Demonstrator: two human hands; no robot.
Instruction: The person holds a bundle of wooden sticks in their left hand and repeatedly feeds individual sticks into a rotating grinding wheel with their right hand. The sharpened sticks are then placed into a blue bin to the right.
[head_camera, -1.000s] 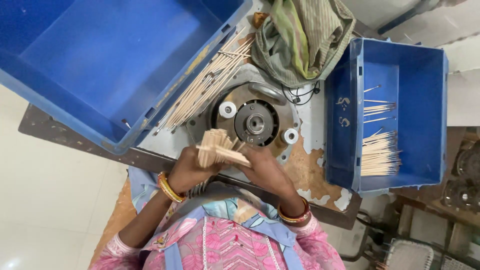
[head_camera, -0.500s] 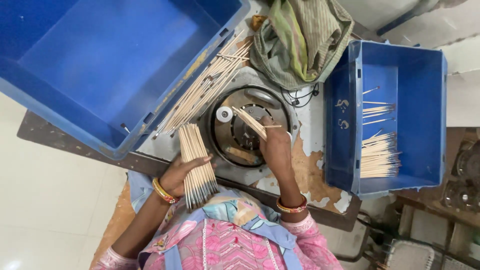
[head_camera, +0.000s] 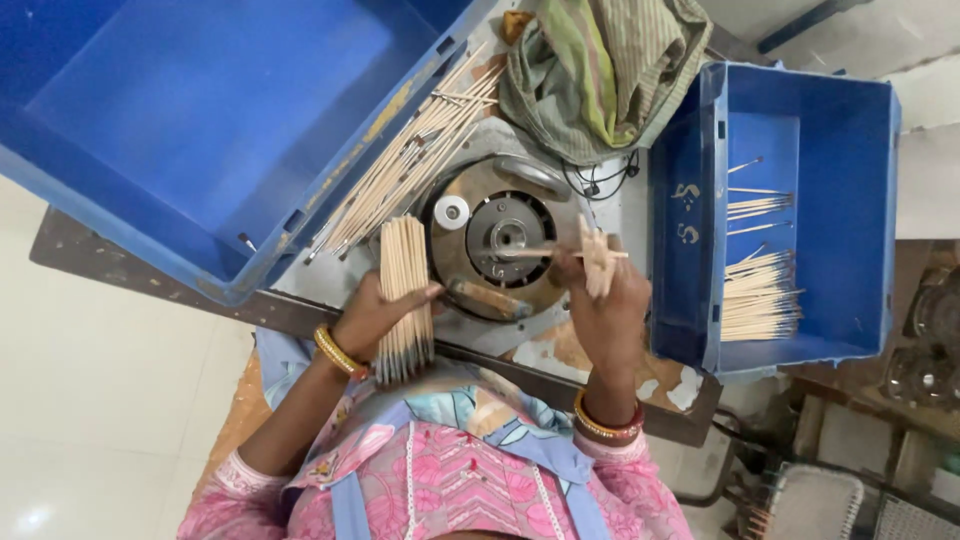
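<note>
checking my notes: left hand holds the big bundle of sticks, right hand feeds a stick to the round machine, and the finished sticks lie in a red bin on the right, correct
Not quite: the bin on the right is blue, not red, as the head view shows. The rest stands: left hand holds the bundle, right hand feeds a stick to the round machine.

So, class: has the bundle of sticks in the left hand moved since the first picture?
Yes. The bundle of sticks has shifted left off the round machine disc, now beside its left edge.

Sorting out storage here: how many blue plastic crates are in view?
2. A large blue crate sits at upper left, partly cut off by the frame; a smaller blue crate at right holds a few sticks. Others may lie outside the view.
</note>
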